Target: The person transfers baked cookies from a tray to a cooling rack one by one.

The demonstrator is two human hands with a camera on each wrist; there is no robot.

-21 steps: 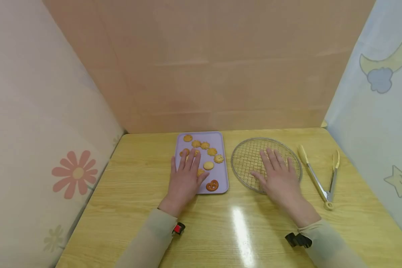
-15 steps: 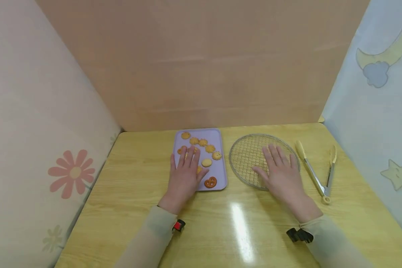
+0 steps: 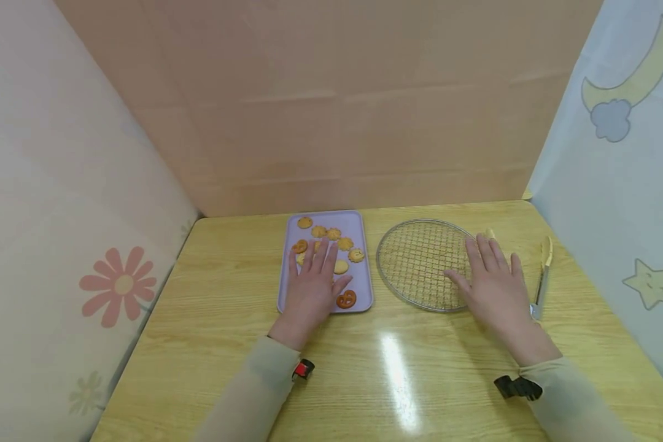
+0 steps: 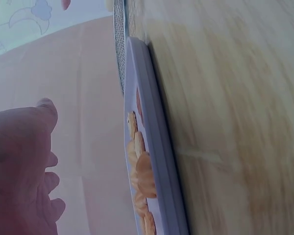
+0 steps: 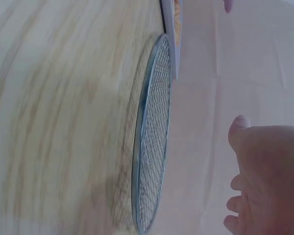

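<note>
Several cookies (image 3: pixel 356 255), probably light, brittle and best pinched gently by their edges, lie on a purple tray (image 3: pixel 360 285). The left hand (image 3: pixel 309 287) hovers above, fingers extended, grasping nothing. Beside the tray lies a wire rack (image 3: pixel 422 264), likely rigid, best taken by its rim. The right hand (image 3: pixel 497 294), likewise outstretched and unladen, hovers near its right edge, partly hiding the tongs (image 3: pixel 541 285). No writing is legible.

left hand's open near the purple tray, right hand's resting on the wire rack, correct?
The right hand isn't resting on the wire rack but raised clear of it, as the right wrist view shows. The left hand is open near the purple tray.
</note>
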